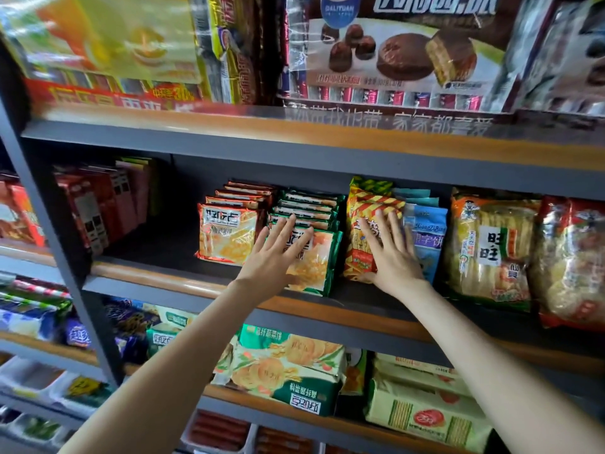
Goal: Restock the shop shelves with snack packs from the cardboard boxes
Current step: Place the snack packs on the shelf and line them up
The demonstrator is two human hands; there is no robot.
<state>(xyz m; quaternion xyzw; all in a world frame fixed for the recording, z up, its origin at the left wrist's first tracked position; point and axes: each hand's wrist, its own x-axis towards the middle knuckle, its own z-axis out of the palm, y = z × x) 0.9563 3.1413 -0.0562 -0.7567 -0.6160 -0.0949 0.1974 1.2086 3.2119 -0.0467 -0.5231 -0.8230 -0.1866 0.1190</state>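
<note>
On the middle grey shelf [294,301], near its front edge, the left hand [275,257] lies flat, fingers spread, on a green-edged foil snack pack [319,263]; the right hand [391,253], fingers spread, presses a red-and-yellow striped bag [360,237]. Uneven pushing could topple both upright rows backwards.
</note>
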